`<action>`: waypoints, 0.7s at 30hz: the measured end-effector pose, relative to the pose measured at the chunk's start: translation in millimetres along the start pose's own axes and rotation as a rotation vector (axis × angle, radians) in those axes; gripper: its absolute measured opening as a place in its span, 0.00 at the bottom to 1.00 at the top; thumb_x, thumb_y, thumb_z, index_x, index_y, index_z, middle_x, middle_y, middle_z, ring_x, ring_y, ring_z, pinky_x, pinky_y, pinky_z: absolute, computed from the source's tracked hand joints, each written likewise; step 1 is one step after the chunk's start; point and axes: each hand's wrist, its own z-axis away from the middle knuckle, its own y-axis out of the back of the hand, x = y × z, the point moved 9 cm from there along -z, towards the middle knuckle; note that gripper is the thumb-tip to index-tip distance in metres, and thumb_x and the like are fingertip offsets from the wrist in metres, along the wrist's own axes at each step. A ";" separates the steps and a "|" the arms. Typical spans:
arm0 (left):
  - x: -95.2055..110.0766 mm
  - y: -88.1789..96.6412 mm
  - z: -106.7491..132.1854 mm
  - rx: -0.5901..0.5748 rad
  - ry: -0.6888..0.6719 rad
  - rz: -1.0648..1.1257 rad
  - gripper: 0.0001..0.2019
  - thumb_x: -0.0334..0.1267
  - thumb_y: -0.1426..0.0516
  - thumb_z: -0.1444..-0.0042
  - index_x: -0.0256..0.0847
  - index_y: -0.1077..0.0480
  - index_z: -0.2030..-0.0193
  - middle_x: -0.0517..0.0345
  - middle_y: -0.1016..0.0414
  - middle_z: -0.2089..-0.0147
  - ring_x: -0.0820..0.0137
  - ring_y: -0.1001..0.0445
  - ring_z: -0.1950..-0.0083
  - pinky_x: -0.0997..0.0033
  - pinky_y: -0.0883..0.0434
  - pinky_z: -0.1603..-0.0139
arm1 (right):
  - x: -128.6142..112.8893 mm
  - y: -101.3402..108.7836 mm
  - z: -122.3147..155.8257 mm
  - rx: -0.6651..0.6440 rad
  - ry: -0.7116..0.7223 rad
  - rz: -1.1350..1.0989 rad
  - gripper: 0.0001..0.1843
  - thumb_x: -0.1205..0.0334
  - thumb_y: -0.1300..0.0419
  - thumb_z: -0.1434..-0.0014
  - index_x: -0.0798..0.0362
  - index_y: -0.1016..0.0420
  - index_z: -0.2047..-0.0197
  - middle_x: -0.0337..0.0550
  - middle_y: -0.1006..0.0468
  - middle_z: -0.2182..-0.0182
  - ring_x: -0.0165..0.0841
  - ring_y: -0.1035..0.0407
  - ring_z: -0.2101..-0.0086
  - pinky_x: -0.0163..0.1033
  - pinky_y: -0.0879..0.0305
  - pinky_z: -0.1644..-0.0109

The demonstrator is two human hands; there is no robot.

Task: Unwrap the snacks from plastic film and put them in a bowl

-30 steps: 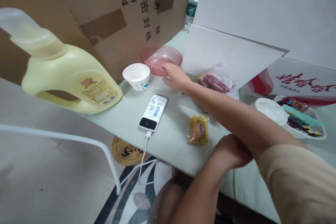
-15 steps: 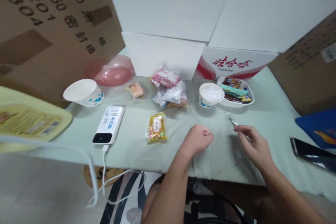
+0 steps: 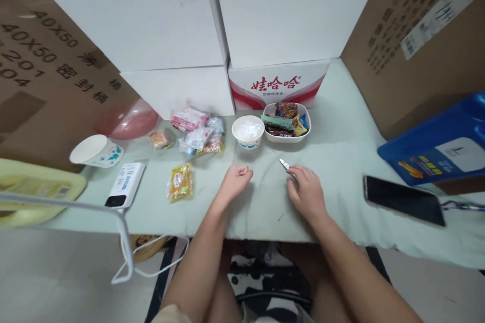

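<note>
My left hand (image 3: 235, 180) rests on the cloth-covered table (image 3: 265, 202) as a closed fist, and nothing shows in it. Between the thumb and fingers of my right hand (image 3: 306, 192) is a small silver-tipped tool (image 3: 284, 164); its tip points away from me to the left, and its rear is hidden. Just beyond my hands stands a paper bowl (image 3: 248, 144) with whitish, clear contents. A white dish (image 3: 288, 138) of wrapped snacks touches or nearly touches it on the right. To the left of my left hand lies a yellow snack packet (image 3: 181, 181).
Left are a pile of packets (image 3: 199, 133), a paper bowl (image 3: 94, 154), a pink basin (image 3: 129, 122) and a power bank (image 3: 127, 184) with a white cable. Right are a phone (image 3: 403, 201) and a blue container (image 3: 435, 151). Boxes (image 3: 280, 88) wall the back.
My view has swung right, so the things appear farther left. My left fist stays closed, and my right hand still holds the small tool. The phone and blue container show more fully.
</note>
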 end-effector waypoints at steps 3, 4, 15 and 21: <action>3.8 22.8 -1.3 0.147 -0.039 -0.079 0.18 0.40 0.47 0.51 0.43 0.56 0.79 0.67 0.57 0.79 0.76 0.54 0.75 0.73 0.52 0.72 | 17.5 -2.6 -1.6 -0.039 -0.043 0.058 0.15 0.67 0.47 0.39 0.53 0.27 0.50 0.54 0.22 0.48 0.47 0.29 0.48 0.53 0.35 0.43; 5.0 35.6 -0.9 0.221 -0.044 -0.130 0.17 0.40 0.46 0.50 0.43 0.54 0.79 0.67 0.54 0.78 0.76 0.52 0.75 0.74 0.50 0.71 | 21.8 -3.5 -2.1 -0.051 -0.062 0.077 0.16 0.67 0.47 0.39 0.53 0.27 0.50 0.54 0.23 0.47 0.47 0.30 0.48 0.53 0.35 0.44; 8.9 109.7 -28.4 0.466 0.144 -0.871 0.40 0.43 0.38 0.48 0.44 0.43 0.28 0.39 0.44 0.31 0.46 0.37 0.34 0.53 0.35 0.38 | 23.1 -9.5 -2.7 -0.142 -0.118 0.156 0.18 0.68 0.48 0.39 0.55 0.27 0.48 0.55 0.22 0.53 0.47 0.33 0.52 0.49 0.38 0.50; 14.9 112.5 4.1 0.393 0.029 -0.844 0.23 0.46 0.41 0.43 0.42 0.29 0.42 0.45 0.32 0.39 0.54 0.33 0.37 0.60 0.37 0.35 | 21.6 -4.2 -3.6 -0.095 -0.086 0.167 0.17 0.66 0.47 0.40 0.54 0.26 0.49 0.55 0.23 0.54 0.47 0.32 0.55 0.50 0.37 0.51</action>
